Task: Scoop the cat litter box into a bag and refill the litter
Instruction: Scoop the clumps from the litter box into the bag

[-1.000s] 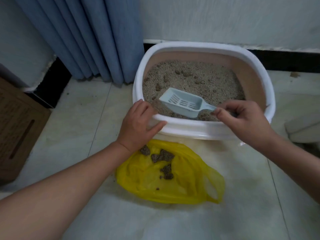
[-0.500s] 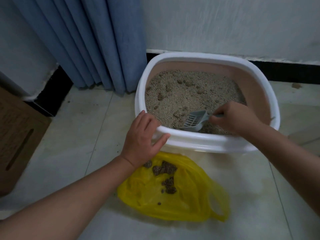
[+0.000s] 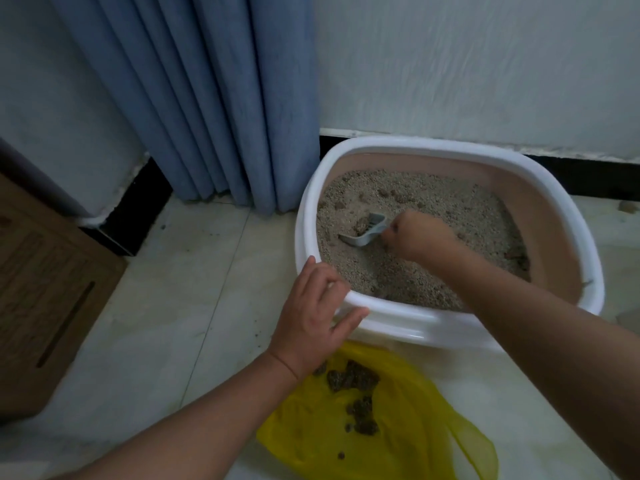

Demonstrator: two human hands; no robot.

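Observation:
A white-rimmed litter box [image 3: 429, 147] with beige inner walls stands on the floor against the wall, filled with sandy litter [image 3: 450, 202] and a few clumps. My right hand [image 3: 419, 233] grips the handle of a pale grey slotted scoop [image 3: 367, 230], whose head is dug into the litter at the box's left side with a clump in it. My left hand [image 3: 311, 313] grips the box's near-left rim, thumb on the outside. A yellow plastic bag [image 3: 398, 441] lies flat on the floor in front of the box, with dark clumps [image 3: 353, 379] inside.
Blue curtains [image 3: 214, 98] hang to the floor left of the box. A brown wooden cabinet [image 3: 45, 292] stands at the far left. Pale floor tiles [image 3: 173, 323] with scattered litter grains surround the box. A white wall with a black skirting runs behind.
My right hand has carried the scoop from the near rim farther into the box and leftward, digging it under a clump. My left hand keeps its hold on the rim.

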